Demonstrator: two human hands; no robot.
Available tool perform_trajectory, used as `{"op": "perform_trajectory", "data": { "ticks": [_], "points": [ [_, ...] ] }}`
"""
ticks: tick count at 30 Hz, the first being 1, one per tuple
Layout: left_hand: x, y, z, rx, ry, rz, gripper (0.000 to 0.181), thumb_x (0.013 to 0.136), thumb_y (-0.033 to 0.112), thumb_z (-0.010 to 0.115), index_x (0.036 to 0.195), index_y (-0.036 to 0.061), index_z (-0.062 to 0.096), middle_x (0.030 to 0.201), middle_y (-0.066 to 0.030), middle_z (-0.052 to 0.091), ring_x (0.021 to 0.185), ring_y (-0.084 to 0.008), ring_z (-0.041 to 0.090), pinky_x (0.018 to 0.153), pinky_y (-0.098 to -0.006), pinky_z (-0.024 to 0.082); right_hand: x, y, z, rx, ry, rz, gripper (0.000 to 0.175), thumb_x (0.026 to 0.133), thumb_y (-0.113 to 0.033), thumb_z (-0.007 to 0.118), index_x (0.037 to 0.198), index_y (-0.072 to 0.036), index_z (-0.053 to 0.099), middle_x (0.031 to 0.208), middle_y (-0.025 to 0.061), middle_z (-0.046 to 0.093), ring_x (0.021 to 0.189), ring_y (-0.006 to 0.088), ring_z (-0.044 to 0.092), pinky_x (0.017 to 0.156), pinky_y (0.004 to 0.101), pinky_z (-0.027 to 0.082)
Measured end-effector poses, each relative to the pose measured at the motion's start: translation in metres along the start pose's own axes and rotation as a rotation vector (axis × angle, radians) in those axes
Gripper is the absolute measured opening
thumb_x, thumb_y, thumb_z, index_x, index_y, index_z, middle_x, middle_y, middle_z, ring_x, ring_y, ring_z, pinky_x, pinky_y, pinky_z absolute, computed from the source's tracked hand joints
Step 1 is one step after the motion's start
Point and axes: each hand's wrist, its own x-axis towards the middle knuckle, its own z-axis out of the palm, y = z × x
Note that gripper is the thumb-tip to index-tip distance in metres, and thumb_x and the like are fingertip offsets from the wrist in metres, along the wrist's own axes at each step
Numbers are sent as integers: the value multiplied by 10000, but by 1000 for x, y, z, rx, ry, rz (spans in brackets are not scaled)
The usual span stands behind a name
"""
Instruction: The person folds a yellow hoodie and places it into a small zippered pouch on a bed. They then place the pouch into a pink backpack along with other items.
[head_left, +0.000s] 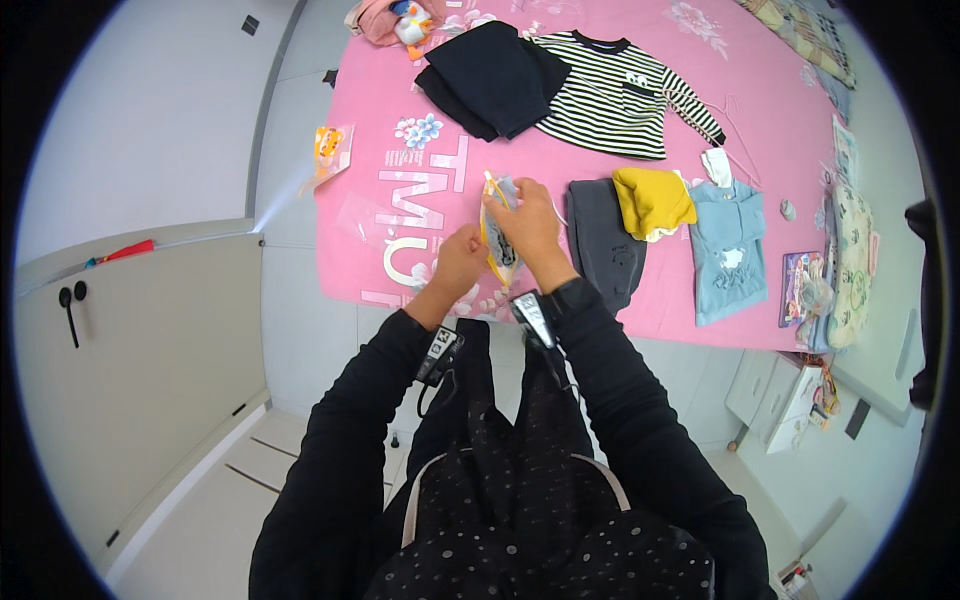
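A small pouch with a yellow edge (504, 251) is between my hands just above the bed, with grey and dark fabric showing inside it. My right hand (534, 225) grips its right side, thumb and fingers pressed on the upper part. At the lower left, the fingers of my left hand (460, 259) are pinched together on the yellow edge; the exact spot they hold is hidden. Just right of my right hand lie folded dark grey trousers (604, 240). A folded mustard-yellow garment (652, 202) overlaps their upper corner.
The pink bedsheet (360, 262) also bears black trousers (487, 79), a striped shirt (607, 97), a light blue top (727, 255), white socks (717, 166) and a pink hanger (739, 139). A clear packet with an orange print (330, 150) lies at the left edge, a plush toy (412, 26) beyond.
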Motion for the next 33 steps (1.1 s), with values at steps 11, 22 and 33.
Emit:
{"op": "perform_trajectory", "data": {
  "ticks": [11, 22, 33],
  "points": [
    [55, 20, -44, 218, 132, 575, 223, 784, 5, 520, 1002, 23, 565, 795, -80, 588, 708, -180, 583, 656, -281, 467, 6, 7, 27, -54, -30, -398, 25, 699, -67, 569, 698, -41, 567, 680, 142, 531, 691, 317, 533, 605, 409, 433],
    [67, 38, -71, 413, -121, 555, 124, 745, 36, 519, 822, -6, 607, 712, -176, 613, 639, -281, 617, 602, -336, 490, 15, -25, 29, -222, -147, -562, 78, 742, -108, 596, 753, -48, 548, 680, 114, 544, 657, 281, 550, 559, 389, 442],
    [78, 25, -73, 643, -80, 822, 64, 733, 73, 542, 740, 12, 557, 701, -152, 578, 640, -274, 591, 588, -349, 470, 15, -16, 28, -278, -42, -687, 116, 716, -136, 565, 637, -84, 497, 585, 77, 503, 569, 262, 526, 505, 397, 400]
  ]
}}
